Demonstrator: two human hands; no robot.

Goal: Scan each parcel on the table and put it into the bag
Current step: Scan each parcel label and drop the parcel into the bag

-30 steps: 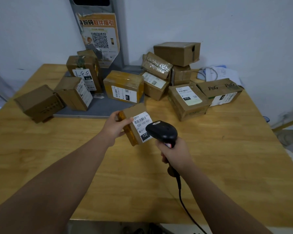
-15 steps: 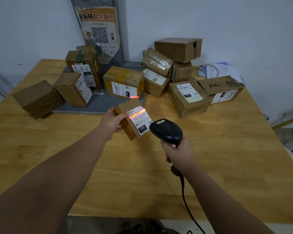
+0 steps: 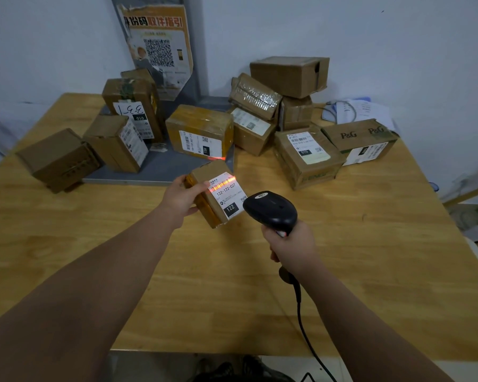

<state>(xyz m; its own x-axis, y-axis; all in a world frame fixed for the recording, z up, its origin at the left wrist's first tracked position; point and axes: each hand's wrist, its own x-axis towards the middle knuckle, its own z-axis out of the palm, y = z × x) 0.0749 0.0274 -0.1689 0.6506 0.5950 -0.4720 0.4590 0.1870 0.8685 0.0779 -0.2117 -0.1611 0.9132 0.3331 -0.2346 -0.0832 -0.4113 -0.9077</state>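
My left hand (image 3: 181, 197) grips a small brown parcel (image 3: 217, 194) above the middle of the wooden table (image 3: 370, 257), its white label marked 122 turned toward me. My right hand (image 3: 293, 246) holds a black corded barcode scanner (image 3: 271, 210) just right of the parcel. A red scan line glows across the barcode at the label's top. Several more cardboard parcels sit at the back: a taped one (image 3: 200, 132), a labelled one (image 3: 307, 157) and a P&G box (image 3: 362, 140). No bag is in view.
A grey tray (image 3: 160, 166) under the left parcels lies at the back, beneath a QR-code poster (image 3: 158, 48) on the wall. Papers and a cable (image 3: 353, 110) lie at the back right. The scanner cord (image 3: 309, 343) runs off the table's front edge.
A second ago no beam showed; the red scan line lit up on the label's barcode and stays there. Parcel and scanner have barely shifted.
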